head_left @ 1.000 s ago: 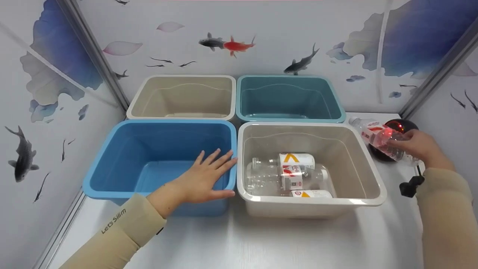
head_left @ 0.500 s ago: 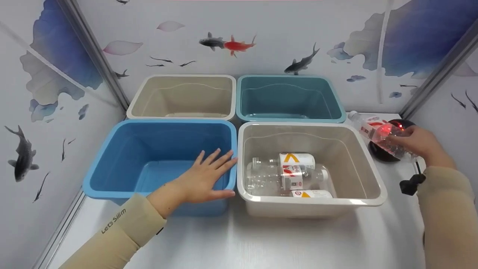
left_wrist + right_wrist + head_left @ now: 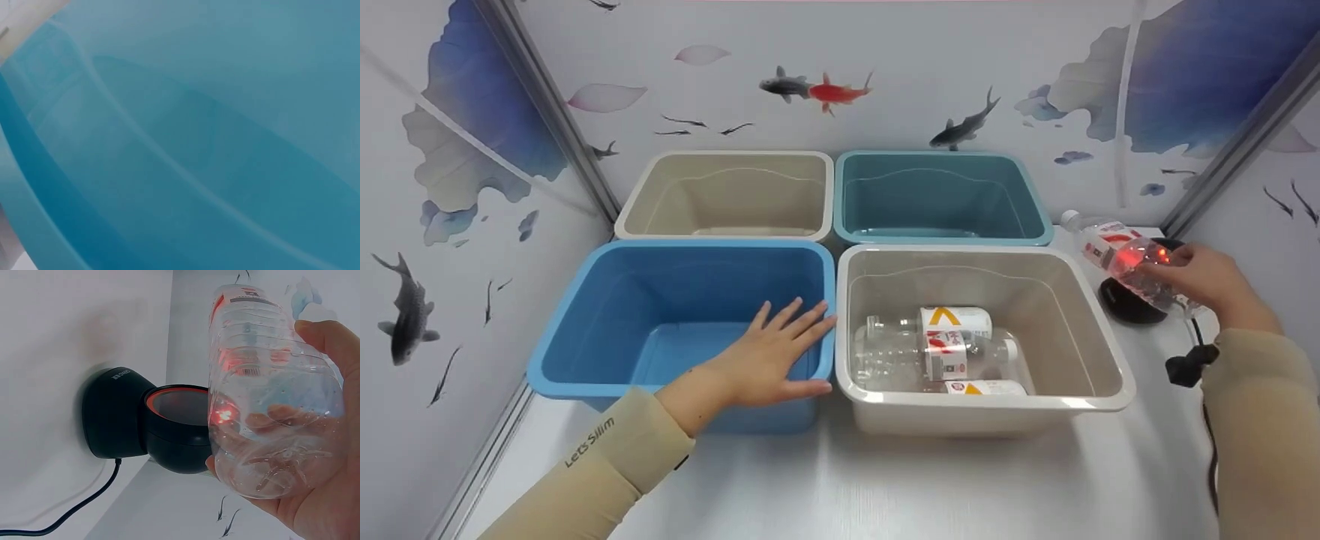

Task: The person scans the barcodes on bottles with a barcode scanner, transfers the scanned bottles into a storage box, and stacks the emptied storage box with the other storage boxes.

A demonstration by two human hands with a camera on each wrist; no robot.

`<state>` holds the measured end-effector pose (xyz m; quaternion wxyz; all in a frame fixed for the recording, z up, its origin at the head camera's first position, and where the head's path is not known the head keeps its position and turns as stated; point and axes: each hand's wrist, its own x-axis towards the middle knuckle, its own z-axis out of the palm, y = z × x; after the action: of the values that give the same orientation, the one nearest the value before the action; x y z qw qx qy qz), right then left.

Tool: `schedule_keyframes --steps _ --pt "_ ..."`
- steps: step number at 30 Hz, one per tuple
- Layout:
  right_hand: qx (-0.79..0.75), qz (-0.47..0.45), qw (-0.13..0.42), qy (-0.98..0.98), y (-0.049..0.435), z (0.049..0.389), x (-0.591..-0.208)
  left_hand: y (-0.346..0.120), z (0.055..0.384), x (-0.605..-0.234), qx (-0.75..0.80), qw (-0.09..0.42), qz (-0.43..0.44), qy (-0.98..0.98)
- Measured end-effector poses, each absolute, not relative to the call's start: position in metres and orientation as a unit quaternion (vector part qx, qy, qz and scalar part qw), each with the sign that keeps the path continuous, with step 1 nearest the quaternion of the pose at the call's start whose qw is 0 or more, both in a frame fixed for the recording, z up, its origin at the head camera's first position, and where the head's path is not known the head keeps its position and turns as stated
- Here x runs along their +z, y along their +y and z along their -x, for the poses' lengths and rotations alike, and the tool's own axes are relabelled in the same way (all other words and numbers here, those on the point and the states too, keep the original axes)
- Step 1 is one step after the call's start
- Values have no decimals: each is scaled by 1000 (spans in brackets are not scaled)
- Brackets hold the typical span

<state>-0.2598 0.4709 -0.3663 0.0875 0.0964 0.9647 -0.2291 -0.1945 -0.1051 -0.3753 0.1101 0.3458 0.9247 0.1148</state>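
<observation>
My right hand (image 3: 1215, 285) grips a clear plastic bottle (image 3: 1110, 244) with a red and white label, its white cap pointing to the back left. In the right wrist view the bottle (image 3: 275, 439) lies across the palm, thumb on one side and fingers behind it. Red light shines on it beside the round head of a black barcode scanner (image 3: 112, 419). My left hand (image 3: 769, 360) rests, fingers spread, over the right rim of a blue plastic bin (image 3: 712, 244). Only a smooth blue wall (image 3: 225, 146) fills most of the left wrist view.
Right of the blue bin, a light grey bin (image 3: 1080, 405) holds several clear bottles (image 3: 892, 352), some with white labels. Behind stand a beige bin (image 3: 735, 154) and a teal bin (image 3: 930, 156). The scanner's black cable (image 3: 84, 509) runs along the right side. Printed panels enclose the table.
The bottle in my right hand has risen slightly, its cap end tilting up, and the right forearm has shifted a little to the right. My left hand has stayed where it was.
</observation>
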Motion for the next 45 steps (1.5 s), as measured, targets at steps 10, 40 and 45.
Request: schedule_keyframes --steps 10,40,45 --pt "-240 -96 90 962 472 258 -359 -105 195 -375 107 109 -345 926" --pt "-222 -83 61 970 465 258 -338 -105 194 -377 109 105 -344 927" --pt "-224 -74 54 970 459 260 -329 -105 195 -376 102 105 -347 926"
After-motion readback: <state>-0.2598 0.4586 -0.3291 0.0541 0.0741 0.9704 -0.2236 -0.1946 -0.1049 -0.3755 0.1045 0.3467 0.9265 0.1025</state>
